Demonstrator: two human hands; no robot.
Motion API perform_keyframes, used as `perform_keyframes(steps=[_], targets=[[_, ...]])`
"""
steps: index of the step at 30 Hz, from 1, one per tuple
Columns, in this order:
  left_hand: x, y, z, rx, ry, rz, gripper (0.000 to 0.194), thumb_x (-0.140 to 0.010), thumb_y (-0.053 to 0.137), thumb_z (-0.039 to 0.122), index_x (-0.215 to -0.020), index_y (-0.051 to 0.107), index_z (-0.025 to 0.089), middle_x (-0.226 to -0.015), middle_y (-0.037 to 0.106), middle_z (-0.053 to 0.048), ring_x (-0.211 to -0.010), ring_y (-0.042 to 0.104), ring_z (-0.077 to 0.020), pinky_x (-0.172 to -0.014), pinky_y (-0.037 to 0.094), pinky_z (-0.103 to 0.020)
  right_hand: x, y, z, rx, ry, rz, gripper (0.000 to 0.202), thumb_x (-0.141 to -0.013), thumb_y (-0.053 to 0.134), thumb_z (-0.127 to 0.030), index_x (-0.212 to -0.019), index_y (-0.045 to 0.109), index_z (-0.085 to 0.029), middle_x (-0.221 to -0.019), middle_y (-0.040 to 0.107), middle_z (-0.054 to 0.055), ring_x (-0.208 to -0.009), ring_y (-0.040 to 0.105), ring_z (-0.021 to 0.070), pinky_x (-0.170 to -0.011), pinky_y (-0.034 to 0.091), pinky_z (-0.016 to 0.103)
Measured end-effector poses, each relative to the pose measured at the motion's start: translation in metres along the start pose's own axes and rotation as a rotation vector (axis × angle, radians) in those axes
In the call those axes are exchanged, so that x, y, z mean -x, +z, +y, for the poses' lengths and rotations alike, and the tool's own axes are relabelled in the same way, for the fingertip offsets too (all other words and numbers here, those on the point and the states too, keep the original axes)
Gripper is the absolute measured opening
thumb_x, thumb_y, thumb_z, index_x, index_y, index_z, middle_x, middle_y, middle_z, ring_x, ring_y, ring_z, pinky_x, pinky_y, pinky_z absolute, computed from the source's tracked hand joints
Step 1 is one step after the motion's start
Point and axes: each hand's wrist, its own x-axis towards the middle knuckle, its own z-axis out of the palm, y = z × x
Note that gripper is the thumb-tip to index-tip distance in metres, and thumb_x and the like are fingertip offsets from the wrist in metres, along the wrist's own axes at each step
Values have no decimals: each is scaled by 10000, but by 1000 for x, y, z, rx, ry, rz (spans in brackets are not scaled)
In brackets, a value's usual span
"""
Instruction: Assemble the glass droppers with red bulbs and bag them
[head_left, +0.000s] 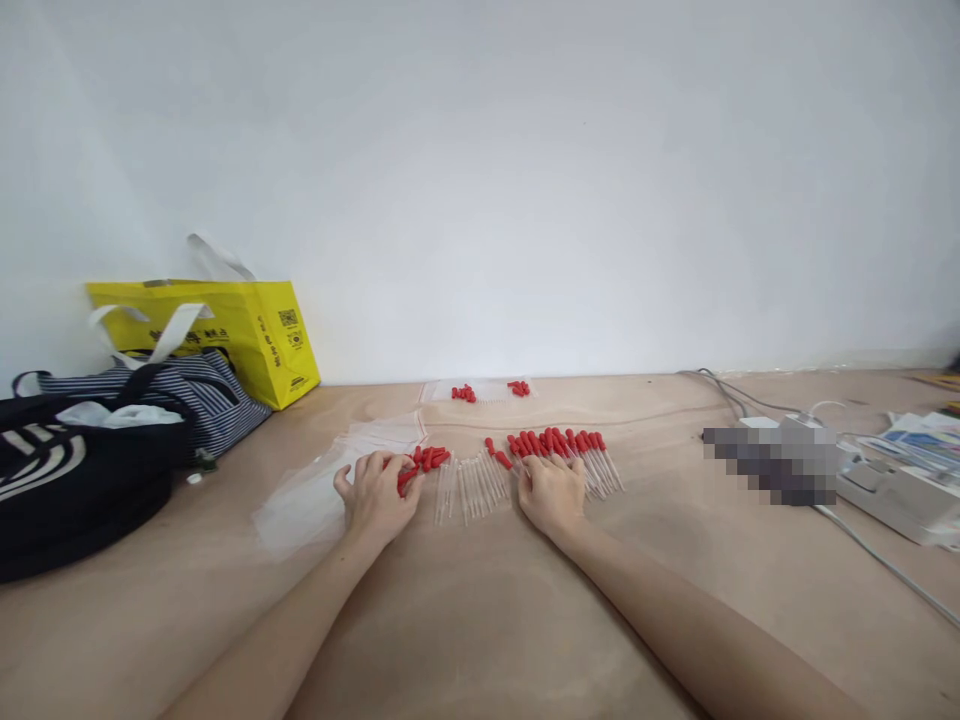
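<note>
My left hand (381, 497) curls over several red rubber bulbs (429, 458), with one bulb showing between its thumb and forefinger. Under and beside that hand are thin clear plastic zip bags (307, 495). Fingers apart and bent downward, my right hand (553, 492) rests on the near side of a row of droppers with red bulbs (592, 445); its fingertips are partly hidden. Between the hands lie several clear dropper tubes (471, 485) side by side without bulbs. Two loose red bulbs (496, 453) lie at their right end.
At the back, a clear bag (493, 392) bears two small clusters of red bulbs. To the left stand a yellow bag (274, 350), a striped bag (217, 415) and a black bag (90, 480). A white power strip (896, 495) and cables lie at right.
</note>
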Motion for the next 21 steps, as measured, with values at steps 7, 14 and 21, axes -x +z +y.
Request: perform_keyframes(steps=[7,14,21], targets=[[-1,-7,-2,-18,14,-50,162,-731,481,308,-657,588,211,-799,594,-54,-844,497,-247,-795,254,-467,-2,-5,-3,-14,-18,10,107,-762,477,-203,-738,577,-175,-742,601,74,-749,490,201,-664,203,334],[-8,-14,-15,-79,-57,-145,170,-735,476,339,-694,592,221,-794,600,-55,-846,500,-253,-780,261,-456,1,-14,-57,-226,-298,-189,130,-773,478,-264,-790,602,-229,-759,621,29,-761,494,176,-698,217,338],[-9,-13,-19,-100,-62,-236,185,-749,479,374,-811,573,227,-852,615,-48,-892,507,-243,-802,258,-440,-5,-8,-128,-222,-105,-351,305,-769,443,-416,-843,609,-171,-874,627,93,-855,513,225,-794,248,403]])
